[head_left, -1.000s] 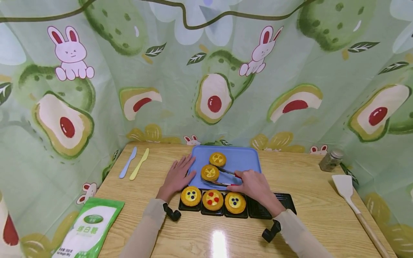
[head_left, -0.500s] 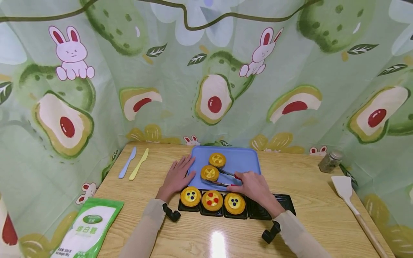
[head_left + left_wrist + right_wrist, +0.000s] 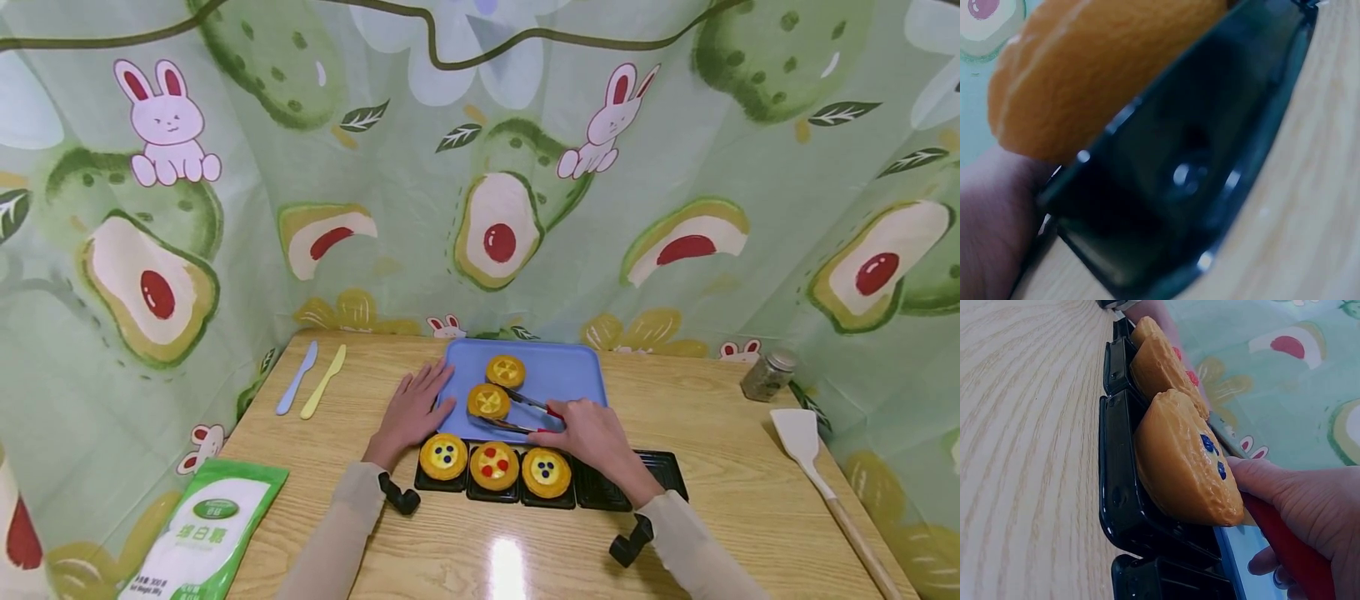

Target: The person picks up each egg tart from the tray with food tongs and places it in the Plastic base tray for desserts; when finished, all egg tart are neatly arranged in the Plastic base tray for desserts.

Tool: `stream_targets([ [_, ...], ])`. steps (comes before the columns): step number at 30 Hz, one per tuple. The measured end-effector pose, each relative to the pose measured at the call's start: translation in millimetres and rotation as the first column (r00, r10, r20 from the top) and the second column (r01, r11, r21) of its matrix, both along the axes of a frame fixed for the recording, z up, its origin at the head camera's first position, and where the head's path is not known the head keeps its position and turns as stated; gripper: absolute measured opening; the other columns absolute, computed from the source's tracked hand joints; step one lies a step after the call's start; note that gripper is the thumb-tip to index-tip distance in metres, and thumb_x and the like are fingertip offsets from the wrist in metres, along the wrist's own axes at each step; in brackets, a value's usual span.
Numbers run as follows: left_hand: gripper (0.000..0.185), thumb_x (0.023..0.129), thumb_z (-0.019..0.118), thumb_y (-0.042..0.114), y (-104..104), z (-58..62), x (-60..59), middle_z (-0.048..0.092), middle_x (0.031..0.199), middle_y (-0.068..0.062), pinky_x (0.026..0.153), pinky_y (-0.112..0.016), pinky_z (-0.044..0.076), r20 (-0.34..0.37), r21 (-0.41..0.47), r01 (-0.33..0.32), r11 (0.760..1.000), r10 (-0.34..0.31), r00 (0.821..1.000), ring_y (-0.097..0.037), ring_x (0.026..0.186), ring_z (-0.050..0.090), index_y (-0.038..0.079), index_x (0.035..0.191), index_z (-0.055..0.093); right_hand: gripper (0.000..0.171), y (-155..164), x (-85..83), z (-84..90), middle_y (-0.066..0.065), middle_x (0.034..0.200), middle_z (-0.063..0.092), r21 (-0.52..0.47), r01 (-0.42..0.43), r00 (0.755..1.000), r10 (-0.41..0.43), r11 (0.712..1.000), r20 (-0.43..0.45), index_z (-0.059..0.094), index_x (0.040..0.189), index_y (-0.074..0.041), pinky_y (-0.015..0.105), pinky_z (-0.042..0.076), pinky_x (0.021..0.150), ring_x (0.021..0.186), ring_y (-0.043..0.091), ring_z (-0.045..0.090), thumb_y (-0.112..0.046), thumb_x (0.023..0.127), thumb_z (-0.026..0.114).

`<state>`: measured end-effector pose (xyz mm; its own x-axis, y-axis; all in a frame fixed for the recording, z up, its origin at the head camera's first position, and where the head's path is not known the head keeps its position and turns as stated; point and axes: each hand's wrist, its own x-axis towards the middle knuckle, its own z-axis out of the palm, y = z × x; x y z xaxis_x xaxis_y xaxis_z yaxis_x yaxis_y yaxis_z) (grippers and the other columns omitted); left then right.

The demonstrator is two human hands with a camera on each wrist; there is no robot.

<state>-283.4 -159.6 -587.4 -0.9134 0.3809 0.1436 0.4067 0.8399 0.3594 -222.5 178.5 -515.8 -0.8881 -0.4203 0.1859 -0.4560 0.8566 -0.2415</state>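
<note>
My right hand holds red-handled tongs, the red handle showing beneath the thumb in the right wrist view. The tongs' two arms lie on either side of the front egg tart on the blue tray; whether both tips touch it is unclear. Behind it on the tray sits a second tart with yellow wedge-shaped topping. With fingers spread, my left hand rests at the tray's left edge. Its wrist view shows mostly an orange tart shell and a dark plastic holder, blurred.
In front of the tray, black holders stand in a row. Three carry tarts: blue-dotted, red-dotted and blue-dotted. Two plastic knives and a sugar bag lie left; a spice jar and spatula are right.
</note>
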Motion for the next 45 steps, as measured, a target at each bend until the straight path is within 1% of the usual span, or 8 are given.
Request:
stream_targets([
  [5, 0.066, 0.110, 0.038, 0.054, 0.3, 1.2, 0.5, 0.016, 0.175, 0.002, 0.128, -0.056, 0.010, -0.007, 0.012, 0.007, 1.000, -0.007, 1.000, -0.029, 0.161, 0.014, 0.025, 0.168, 0.023, 0.059, 0.5, -0.5, -0.7, -0.009, 0.061, 0.020, -0.013, 0.002, 1.000, -0.002, 1.000, 0.001, 0.047, 0.072, -0.016, 0.026, 0.014, 0.048, 0.047, 0.008, 0.024, -0.066, 0.084, 0.078],
  [10, 0.067, 0.110, 0.038, 0.054, 0.9, -2.1, -0.9, 0.018, 0.175, 0.001, 0.127, -0.057, 0.011, -0.032, 0.023, 0.013, 1.000, -0.012, 0.999, -0.029, 0.161, 0.016, 0.025, 0.168, 0.025, 0.058, 0.4, 0.3, -0.8, -0.008, 0.060, 0.023, -0.014, 0.009, 1.000, -0.008, 1.000, 0.022, 0.052, 0.073, -0.014, 0.025, 0.016, 0.047, 0.047, 0.008, 0.028, -0.065, 0.085, 0.077],
  [15, 0.066, 0.109, 0.042, 0.050, 2.1, -2.3, -0.3, 0.022, 0.174, -0.003, 0.126, -0.060, 0.012, -0.046, 0.046, 0.020, 0.999, -0.018, 0.999, -0.033, 0.160, 0.019, 0.021, 0.167, 0.029, 0.056, 0.8, 1.5, -1.9, -0.008, 0.060, 0.025, -0.018, 0.002, 1.000, -0.002, 1.000, 0.025, 0.058, 0.077, -0.012, 0.024, 0.018, 0.047, 0.046, 0.008, 0.032, -0.064, 0.086, 0.076],
  [23, 0.067, 0.109, 0.041, 0.052, 3.8, -3.4, 2.1, 0.019, 0.175, -0.001, 0.127, -0.059, 0.010, -0.031, 0.041, 0.011, 0.999, -0.010, 0.999, -0.032, 0.160, 0.018, 0.022, 0.168, 0.027, 0.051, 7.2, 2.5, -2.4, -0.008, 0.056, 0.030, -0.030, 0.010, 1.000, -0.010, 0.999, 0.013, 0.050, 0.075, -0.023, 0.025, 0.021, 0.045, 0.045, 0.010, 0.035, -0.065, 0.086, 0.075],
  [28, 0.067, 0.109, 0.042, 0.051, 4.8, -2.6, 2.8, 0.020, 0.175, -0.001, 0.127, -0.059, 0.010, -0.035, 0.043, 0.008, 0.999, -0.006, 0.999, -0.032, 0.160, 0.018, 0.022, 0.168, 0.028, 0.052, 12.8, 4.0, 0.0, -0.010, 0.056, 0.027, -0.036, 0.001, 1.000, -0.001, 0.999, -0.016, 0.048, 0.073, -0.023, 0.025, 0.019, 0.044, 0.044, 0.009, 0.032, -0.065, 0.087, 0.074],
  [36, 0.066, 0.110, 0.041, 0.052, 4.6, 1.8, 3.0, 0.019, 0.174, 0.000, 0.128, -0.057, 0.011, -0.019, 0.025, 0.004, 1.000, -0.004, 1.000, -0.030, 0.161, 0.017, 0.023, 0.168, 0.027, 0.056, 25.3, 8.6, 9.8, -0.011, 0.058, 0.022, -0.056, -0.009, 0.994, 0.004, 0.998, -0.105, 0.043, 0.070, -0.021, 0.025, 0.015, 0.045, 0.043, 0.007, 0.025, -0.062, 0.087, 0.077],
  [42, 0.066, 0.110, 0.040, 0.052, 3.0, 0.8, 2.2, 0.020, 0.174, -0.001, 0.127, -0.057, 0.010, -0.025, 0.029, 0.002, 1.000, -0.001, 1.000, -0.031, 0.161, 0.018, 0.022, 0.168, 0.027, 0.055, 33.6, 16.5, 16.9, -0.011, 0.056, 0.021, -0.066, 0.023, 0.992, -0.031, 0.998, -0.122, 0.044, 0.070, -0.021, 0.026, 0.013, 0.045, 0.043, 0.008, 0.023, -0.059, 0.085, 0.080],
  [45, 0.066, 0.110, 0.042, 0.050, 1.8, 0.1, 2.2, 0.022, 0.174, -0.003, 0.127, -0.059, 0.011, -0.037, 0.035, 0.000, 0.999, 0.001, 0.999, -0.033, 0.160, 0.020, 0.020, 0.167, 0.029, 0.055, 36.3, 21.0, 18.8, -0.011, 0.056, 0.022, -0.060, 0.036, 0.992, -0.043, 0.998, -0.122, 0.045, 0.071, -0.019, 0.026, 0.013, 0.045, 0.044, 0.008, 0.023, -0.060, 0.084, 0.080],
])
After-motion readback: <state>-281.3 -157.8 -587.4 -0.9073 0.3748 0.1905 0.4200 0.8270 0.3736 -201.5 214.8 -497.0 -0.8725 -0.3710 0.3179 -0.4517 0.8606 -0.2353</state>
